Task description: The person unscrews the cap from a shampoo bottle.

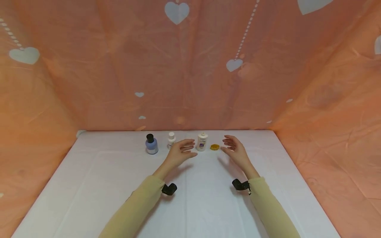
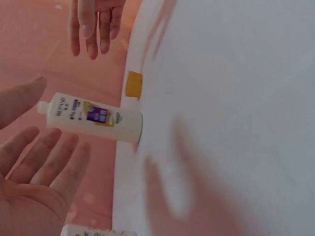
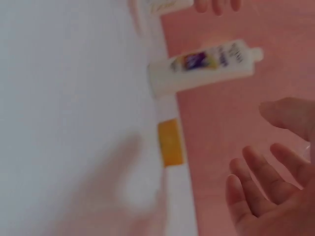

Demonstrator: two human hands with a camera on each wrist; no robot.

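Note:
A white bottle [image 1: 202, 142] with a purple and yellow label stands upright near the back of the table, its narrow neck uncovered. Just right of it lies a low round yellow cap [image 1: 215, 147]. My left hand [image 1: 180, 152] hovers left of the bottle, fingers spread and thumb apart, holding nothing. In the left wrist view, its fingers [image 2: 54, 157] are near the bottle without visibly gripping it. To the right of the cap, my right hand [image 1: 237, 152] is raised with loosely bent fingers and nothing in them. The right wrist view shows its palm and fingers [image 3: 263, 177].
A smaller white-capped bottle [image 1: 171, 140] stands behind my left hand, which partly hides it. Farther left is a blue bottle [image 1: 151, 146] with a black cap. The white tabletop [image 1: 113, 185] meets an orange curtain [image 1: 190, 82] with pale hearts at the back and sides.

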